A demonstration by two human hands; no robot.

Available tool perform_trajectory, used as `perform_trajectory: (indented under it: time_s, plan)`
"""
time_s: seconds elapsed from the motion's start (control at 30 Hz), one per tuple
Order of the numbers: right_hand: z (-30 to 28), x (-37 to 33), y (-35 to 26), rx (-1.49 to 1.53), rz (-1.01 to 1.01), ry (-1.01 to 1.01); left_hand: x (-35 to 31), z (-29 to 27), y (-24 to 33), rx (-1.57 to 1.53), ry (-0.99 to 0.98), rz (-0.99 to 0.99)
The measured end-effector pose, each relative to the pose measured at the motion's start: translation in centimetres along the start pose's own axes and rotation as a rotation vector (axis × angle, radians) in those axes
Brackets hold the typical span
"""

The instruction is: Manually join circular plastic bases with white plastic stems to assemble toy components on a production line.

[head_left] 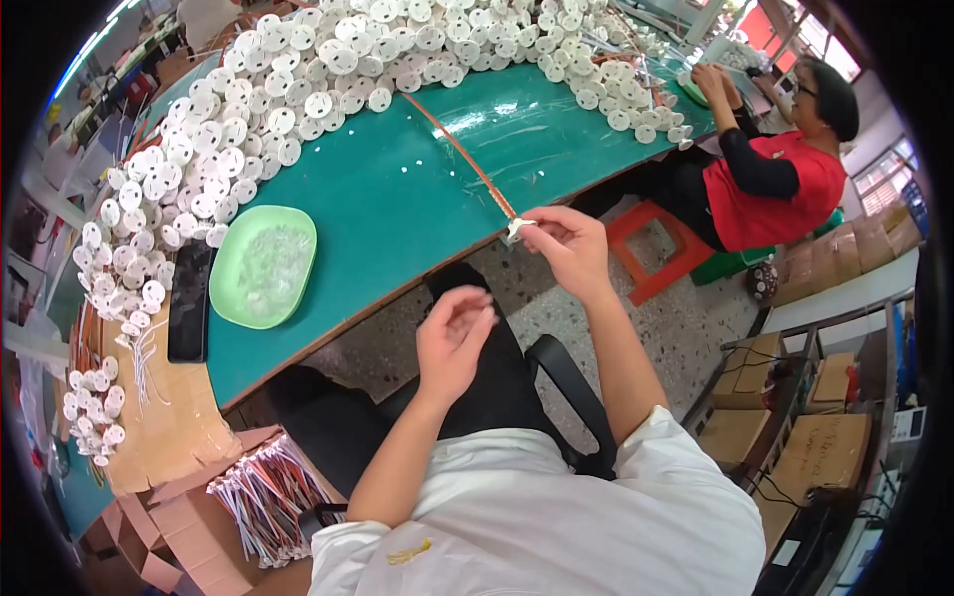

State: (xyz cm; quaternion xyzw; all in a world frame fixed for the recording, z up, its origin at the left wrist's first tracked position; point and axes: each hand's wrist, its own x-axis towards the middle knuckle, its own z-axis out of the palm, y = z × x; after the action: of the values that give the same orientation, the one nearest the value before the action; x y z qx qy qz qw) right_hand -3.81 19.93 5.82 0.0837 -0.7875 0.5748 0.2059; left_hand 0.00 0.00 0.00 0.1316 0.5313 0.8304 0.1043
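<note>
My right hand [571, 248] pinches a small white fitting [516, 229] between thumb and fingers, just past the table's near edge. From this fitting an orange-brown wire lead [462, 154] stretches over the green tabletop to the pile of white round discs [338, 60]. Lower and to the left, my left hand [454, 343] hovers above my lap. Its fingers are loosely curled and slightly blurred, with the thumb apart and nothing visible in them. A light green tray [227, 273] on the table holds many small clear pieces [273, 268].
A black phone [189, 308] lies left of the tray. Below it, a cardboard box [194, 526] holds bundled wires [268, 497]. An orange stool [651, 253] stands at right, near a seated person in red [780, 184]. Shelves with boxes [810, 467] are at lower right.
</note>
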Motion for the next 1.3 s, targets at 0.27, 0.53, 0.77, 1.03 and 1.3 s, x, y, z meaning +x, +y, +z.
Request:
perform_trajectory:
  time_s: [0.27,0.53,0.77,1.03,1.3]
  plan:
    - [2.3,-7.8,-4.9,0.486,0.262,0.183,-0.5,3.7,2.4,0.367,0.064,0.491]
    - [2.7,-9.5,-5.8,0.106,-0.084,0.088,-3.8,3.9,4.6,0.489,0.152,0.516]
    - [1.9,-8.3,-6.2,-0.209,-0.648,0.134,-4.2,3.9,5.6,0.759,0.100,0.653]
    - [2.1,-9.3,-6.3,-0.199,-0.609,0.211,-4.3,4.3,6.5,0.879,0.168,0.813]
    - [1.9,-8.7,-6.9,-0.135,-0.594,0.048,-4.6,2.8,6.6,0.740,0.173,0.696]
